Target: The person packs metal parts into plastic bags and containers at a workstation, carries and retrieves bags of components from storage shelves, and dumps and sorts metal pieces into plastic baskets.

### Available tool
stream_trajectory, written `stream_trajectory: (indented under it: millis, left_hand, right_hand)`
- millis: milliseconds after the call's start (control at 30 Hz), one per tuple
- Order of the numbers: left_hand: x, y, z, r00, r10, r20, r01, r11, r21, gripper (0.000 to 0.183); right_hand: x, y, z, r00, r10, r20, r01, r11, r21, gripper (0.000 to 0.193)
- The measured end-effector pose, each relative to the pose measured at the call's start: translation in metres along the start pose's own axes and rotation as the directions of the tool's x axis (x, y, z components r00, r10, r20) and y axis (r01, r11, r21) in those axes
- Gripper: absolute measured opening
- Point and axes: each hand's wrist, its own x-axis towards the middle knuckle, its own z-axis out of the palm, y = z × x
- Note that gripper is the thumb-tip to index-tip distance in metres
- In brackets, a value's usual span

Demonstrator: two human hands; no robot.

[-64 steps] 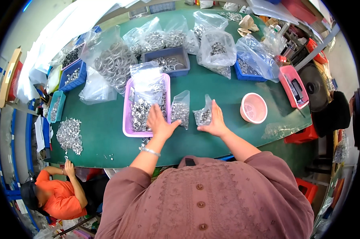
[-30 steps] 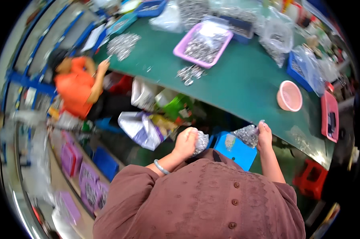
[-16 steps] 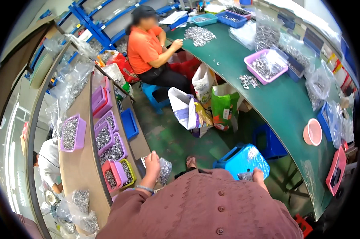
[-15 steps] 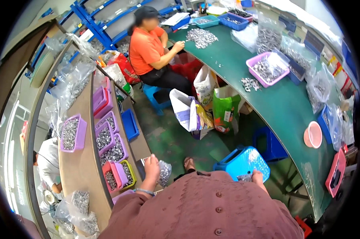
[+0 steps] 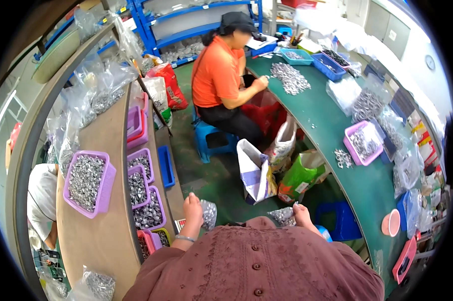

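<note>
My left hand [image 5: 192,210] grips a small clear bag of metal parts [image 5: 208,214], held close to my chest. In my right hand [image 5: 302,214] is a second clear bag of metal parts [image 5: 282,216]. Both bags hang over the green floor, between a wooden shelf [image 5: 98,241] on my left and a long green table [image 5: 369,193] on my right. Nearest my left hand are purple trays of metal parts [image 5: 147,209] on the shelf's lower level.
A person in an orange shirt [image 5: 217,75] sits on a blue stool [image 5: 211,142] ahead, working at a pile of parts. Open sacks [image 5: 256,173] and a green bag [image 5: 302,176] stand on the floor. A purple tray [image 5: 362,143] and pink bowl [image 5: 390,222] sit on the table.
My view has swung from the green table round to the left toward the shelf. Both hands picked a bag of parts off the table and carried it along.
</note>
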Motion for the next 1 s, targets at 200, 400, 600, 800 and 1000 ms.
stream_trajectory:
  millis: [200, 400, 600, 800, 1000]
  left_hand:
    - [0.081, 0.060, 0.032, 0.995, 0.093, -0.020, -0.095, 0.989, -0.113, 0.033]
    - [0.135, 0.099, 0.029, 0.995, 0.062, -0.080, -0.075, 0.981, -0.179, 0.034]
    - [0.197, 0.138, 0.036, 0.978, 0.084, -0.191, -0.100, 0.992, -0.074, 0.033]
    - [0.265, 0.183, 0.041, 0.950, 0.134, -0.282, -0.177, 0.975, -0.135, 0.033]
    - [0.357, 0.253, 0.060, 0.953, 0.192, -0.234, -0.238, 0.953, -0.187, 0.033]
  right_hand:
    - [0.075, -0.052, 0.067, 0.994, -0.069, 0.090, 0.059, 0.992, 0.111, 0.024]
    - [0.151, -0.095, 0.138, 0.991, -0.044, 0.126, 0.057, 0.993, -0.104, 0.024]
    - [0.252, -0.096, 0.224, 0.932, -0.141, 0.335, 0.239, 0.932, -0.273, 0.023]
    - [0.286, -0.209, 0.334, 0.822, 0.061, 0.567, 0.064, 0.978, -0.198, 0.027]
    - [0.326, -0.280, 0.457, 0.782, 0.113, 0.613, -0.006, 0.985, -0.174, 0.025]
